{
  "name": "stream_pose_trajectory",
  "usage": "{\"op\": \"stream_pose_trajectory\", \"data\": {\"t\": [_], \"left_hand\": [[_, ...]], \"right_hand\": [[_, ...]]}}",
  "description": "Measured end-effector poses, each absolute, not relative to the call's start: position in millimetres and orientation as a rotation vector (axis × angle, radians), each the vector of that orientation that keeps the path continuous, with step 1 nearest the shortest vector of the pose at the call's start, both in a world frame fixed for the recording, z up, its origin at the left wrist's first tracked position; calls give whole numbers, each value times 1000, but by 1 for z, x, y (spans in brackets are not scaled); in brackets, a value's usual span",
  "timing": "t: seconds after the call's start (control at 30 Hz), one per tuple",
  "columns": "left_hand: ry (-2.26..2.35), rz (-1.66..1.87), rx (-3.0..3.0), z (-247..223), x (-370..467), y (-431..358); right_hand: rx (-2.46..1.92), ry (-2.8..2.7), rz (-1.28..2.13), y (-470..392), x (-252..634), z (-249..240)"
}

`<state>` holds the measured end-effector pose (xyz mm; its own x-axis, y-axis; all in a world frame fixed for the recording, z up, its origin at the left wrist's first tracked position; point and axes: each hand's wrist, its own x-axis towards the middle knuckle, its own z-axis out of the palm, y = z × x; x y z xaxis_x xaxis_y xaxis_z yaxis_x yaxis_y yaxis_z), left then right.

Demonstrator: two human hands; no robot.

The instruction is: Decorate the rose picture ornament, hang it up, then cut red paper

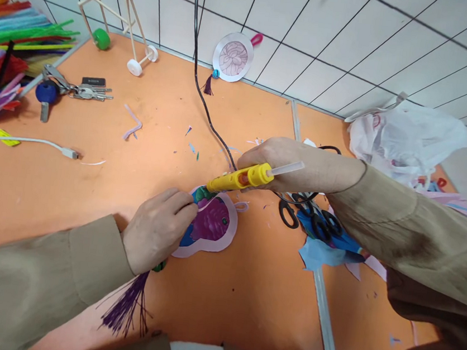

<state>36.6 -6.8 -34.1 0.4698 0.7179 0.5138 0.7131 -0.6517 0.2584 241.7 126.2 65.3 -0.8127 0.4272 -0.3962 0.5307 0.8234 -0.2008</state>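
Observation:
My right hand [275, 154] is wrapped round a yellow hot glue gun [239, 178], with a clear glue stick poking out of its rear. The nozzle points left and meets the upper edge of a flat pendant [215, 224], which has a pale pink border and a purple, blue and green design. At the pendant's left side, my left hand [162, 228] is closed, its fingertips pinching a thin pale strand [206, 203] that runs over the design. Below this hand hangs a dark purple tassel [128, 303], with a green bead [159, 266] partly hidden above it.
Black-handled scissors [288, 214] and blue scraps [321, 253] lie right. A black cord [200, 95] crosses the table. Behind are a round pendant [233, 57], a wooden stick frame [109, 9] and a white plastic bag [406, 136]. Keys [87, 91] and colourful pipe cleaners [22, 33] are left.

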Motion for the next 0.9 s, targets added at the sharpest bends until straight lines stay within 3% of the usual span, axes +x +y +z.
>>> {"op": "stream_pose_trajectory", "data": {"t": [0.9], "left_hand": [[1338, 924, 2697, -34, 36, -7]], "right_hand": [[748, 2641, -337, 123, 241, 69]]}}
